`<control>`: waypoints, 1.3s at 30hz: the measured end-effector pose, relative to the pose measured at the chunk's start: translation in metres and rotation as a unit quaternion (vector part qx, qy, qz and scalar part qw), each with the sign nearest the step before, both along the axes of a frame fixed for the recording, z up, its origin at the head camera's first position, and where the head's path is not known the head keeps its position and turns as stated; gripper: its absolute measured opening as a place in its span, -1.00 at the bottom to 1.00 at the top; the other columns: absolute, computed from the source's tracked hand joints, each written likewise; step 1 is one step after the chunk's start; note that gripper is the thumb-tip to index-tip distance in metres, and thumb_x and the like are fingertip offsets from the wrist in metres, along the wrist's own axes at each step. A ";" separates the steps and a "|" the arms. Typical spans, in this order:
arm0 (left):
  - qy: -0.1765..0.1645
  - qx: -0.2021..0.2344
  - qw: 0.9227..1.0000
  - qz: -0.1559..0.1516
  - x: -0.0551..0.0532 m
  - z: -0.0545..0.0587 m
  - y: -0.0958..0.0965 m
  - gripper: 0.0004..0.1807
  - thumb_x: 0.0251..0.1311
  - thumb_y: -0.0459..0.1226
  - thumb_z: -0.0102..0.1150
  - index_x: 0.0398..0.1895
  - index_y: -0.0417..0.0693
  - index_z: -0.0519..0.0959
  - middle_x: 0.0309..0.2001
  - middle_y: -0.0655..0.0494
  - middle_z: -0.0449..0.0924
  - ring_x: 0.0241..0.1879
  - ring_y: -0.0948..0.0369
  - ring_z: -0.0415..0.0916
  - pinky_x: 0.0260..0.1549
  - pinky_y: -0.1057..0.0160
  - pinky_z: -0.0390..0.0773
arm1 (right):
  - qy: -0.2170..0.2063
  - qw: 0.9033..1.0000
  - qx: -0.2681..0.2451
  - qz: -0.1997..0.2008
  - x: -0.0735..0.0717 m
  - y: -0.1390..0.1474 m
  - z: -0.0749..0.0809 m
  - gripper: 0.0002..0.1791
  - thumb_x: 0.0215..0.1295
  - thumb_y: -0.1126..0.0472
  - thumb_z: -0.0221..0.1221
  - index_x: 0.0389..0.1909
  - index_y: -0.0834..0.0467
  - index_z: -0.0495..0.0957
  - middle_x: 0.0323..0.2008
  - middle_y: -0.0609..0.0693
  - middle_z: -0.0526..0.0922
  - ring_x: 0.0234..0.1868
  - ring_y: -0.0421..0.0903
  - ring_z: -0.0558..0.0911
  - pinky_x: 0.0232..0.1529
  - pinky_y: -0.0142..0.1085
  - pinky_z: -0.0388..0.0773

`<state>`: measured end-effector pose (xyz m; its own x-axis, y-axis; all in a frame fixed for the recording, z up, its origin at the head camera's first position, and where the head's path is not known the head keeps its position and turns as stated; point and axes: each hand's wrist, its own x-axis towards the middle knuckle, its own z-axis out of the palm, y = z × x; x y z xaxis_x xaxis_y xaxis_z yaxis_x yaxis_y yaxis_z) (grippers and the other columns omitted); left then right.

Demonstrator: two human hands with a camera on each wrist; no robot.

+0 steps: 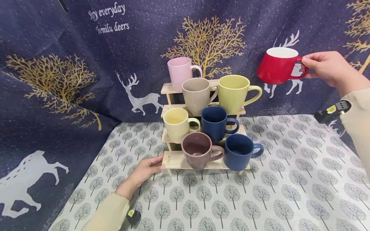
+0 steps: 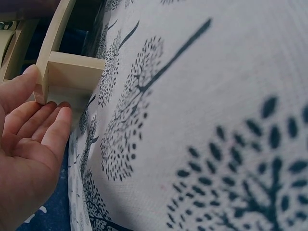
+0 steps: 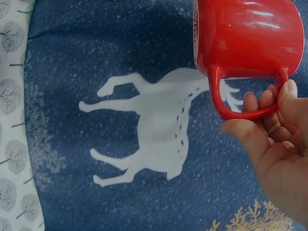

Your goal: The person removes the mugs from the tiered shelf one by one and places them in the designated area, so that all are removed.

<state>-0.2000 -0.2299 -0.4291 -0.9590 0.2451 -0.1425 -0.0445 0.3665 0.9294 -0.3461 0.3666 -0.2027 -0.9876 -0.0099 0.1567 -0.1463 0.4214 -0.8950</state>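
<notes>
Right hand (image 1: 325, 67): thumb and fingers closed, gripping the red mug (image 1: 276, 68) by its handle;
Held mug: in the air, mouth up, right of the wooden rack (image 1: 177, 160) and above the tablecloth (image 1: 289, 179);
Left hand (image 1: 147, 168): thumb and fingers pinching the left end of the rack's lowest tier;
Tiers, top down: pink mug (image 1: 179, 76); beige mug (image 1: 195, 100), lime mug (image 1: 232, 95); cream mug (image 1: 175, 129), navy mug (image 1: 213, 129); mauve mug (image 1: 196, 153), second navy mug (image 1: 238, 158).

White lettering (image 1: 112, 10) on the dark blue cloth (image 1: 147, 41), above the far left corner of the worktop (image 1: 214, 207), reads "everyday" after a creased word, then "deers" below, after one ending "milu". Yellow labels (image 1: 331, 109) at both cuffs (image 1: 354, 99) are illegible.
</notes>
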 end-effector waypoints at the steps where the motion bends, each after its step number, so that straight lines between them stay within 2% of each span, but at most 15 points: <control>1: 0.000 -0.002 1.000 0.000 0.000 0.000 0.000 -0.32 0.26 -0.40 0.25 0.43 -0.38 0.29 0.41 -0.35 0.35 0.40 -0.24 0.42 0.35 0.11 0.57 | 0.002 1.000 0.005 -0.003 0.001 0.001 -0.001 -0.54 0.57 0.16 0.00 -0.55 -0.33 0.57 -0.56 -0.41 0.59 -0.46 -0.46 0.52 -0.55 -0.66 0.61; 7: 0.002 -0.002 1.000 0.003 0.000 0.000 0.001 -0.33 0.27 -0.40 0.25 0.43 -0.38 0.30 0.40 -0.36 0.36 0.39 -0.23 0.44 0.33 0.14 0.58 | 0.013 0.999 0.031 -0.025 0.007 0.009 -0.008 -0.52 0.58 0.16 -0.01 -0.57 -0.36 0.53 -0.60 -0.43 0.57 -0.49 -0.50 0.52 -0.57 -0.68 0.58; 14: 0.001 0.003 1.000 -0.001 0.002 0.000 0.002 -0.33 0.26 -0.41 0.26 0.43 -0.38 0.30 0.40 -0.36 0.36 0.39 -0.24 0.43 0.32 0.17 0.59 | 0.006 0.997 0.060 -0.050 0.018 0.020 -0.019 -0.54 0.58 0.08 -0.02 -0.57 -0.41 0.49 -0.60 -0.46 0.54 -0.49 -0.53 0.51 -0.56 -0.70 0.55; 24: 0.004 0.002 1.000 -0.004 0.001 0.000 0.002 -0.33 0.27 -0.41 0.25 0.42 -0.38 0.30 0.41 -0.35 0.34 0.40 -0.24 0.41 0.33 0.16 0.57 | 0.024 0.992 0.081 -0.095 0.032 0.033 -0.043 -0.48 0.60 0.09 -0.05 -0.60 -0.49 0.42 -0.63 -0.53 0.47 -0.52 -0.58 0.45 -0.57 -0.75 0.51; 29: 0.006 0.002 1.000 -0.002 0.001 0.000 0.001 -0.34 0.27 -0.40 0.25 0.42 -0.37 0.31 0.42 -0.35 0.35 0.40 -0.23 0.42 0.33 0.15 0.57 | 0.026 0.990 0.087 -0.104 0.037 0.040 -0.057 -0.46 0.61 0.09 -0.05 -0.62 -0.51 0.43 -0.66 -0.56 0.46 -0.56 -0.60 0.46 -0.58 -0.76 0.51; 31: 0.007 0.004 1.000 -0.004 0.002 -0.001 0.001 -0.34 0.27 -0.40 0.25 0.43 -0.38 0.30 0.42 -0.35 0.34 0.40 -0.24 0.42 0.33 0.16 0.57 | 0.025 0.987 0.112 -0.115 0.039 0.042 -0.062 -0.57 0.62 0.09 -0.08 -0.44 -0.21 0.65 -0.67 -0.59 0.42 -0.56 -0.60 0.44 -0.58 -0.76 0.49; 33: 0.007 0.005 1.000 -0.003 0.002 -0.002 0.000 -0.33 0.27 -0.40 0.25 0.43 -0.37 0.30 0.42 -0.36 0.34 0.40 -0.24 0.42 0.33 0.17 0.58 | 0.023 0.984 0.129 -0.121 0.040 0.045 -0.068 -0.63 0.62 0.09 -0.08 -0.32 0.02 0.66 -0.67 -0.60 0.40 -0.56 -0.60 0.43 -0.58 -0.75 0.49; 36: 0.005 0.005 1.000 -0.003 0.001 -0.003 0.000 -0.33 0.27 -0.41 0.25 0.43 -0.38 0.29 0.42 -0.36 0.34 0.40 -0.24 0.41 0.32 0.17 0.58 | 0.016 0.982 0.140 -0.126 0.043 0.049 -0.078 -0.64 0.62 0.10 -0.08 -0.27 0.13 0.63 -0.68 -0.61 0.39 -0.57 -0.60 0.43 -0.58 -0.74 0.48; 38: 0.004 0.004 1.000 0.001 0.001 -0.003 0.001 -0.33 0.26 -0.41 0.26 0.43 -0.37 0.30 0.41 -0.36 0.35 0.40 -0.24 0.42 0.32 0.16 0.57 | 0.017 0.986 0.117 -0.119 0.044 0.053 -0.085 -0.59 0.61 0.12 -0.06 -0.49 -0.25 0.55 -0.67 -0.59 0.42 -0.57 -0.60 0.45 -0.58 -0.74 0.50; 39: 0.005 0.002 1.000 -0.001 0.001 -0.003 0.001 -0.33 0.26 -0.41 0.26 0.43 -0.38 0.30 0.41 -0.37 0.35 0.40 -0.24 0.42 0.32 0.16 0.58 | 0.016 0.987 0.110 -0.118 0.045 0.054 -0.089 -0.54 0.60 0.13 -0.06 -0.54 -0.33 0.52 -0.67 -0.58 0.42 -0.57 -0.60 0.45 -0.58 -0.74 0.50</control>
<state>-0.1988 -0.2287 -0.4321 -0.9601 0.2467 -0.1314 -0.0340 0.3636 0.9309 -0.3008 0.4210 -0.2912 -0.9612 0.1825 0.2068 -0.0467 0.6312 -0.7742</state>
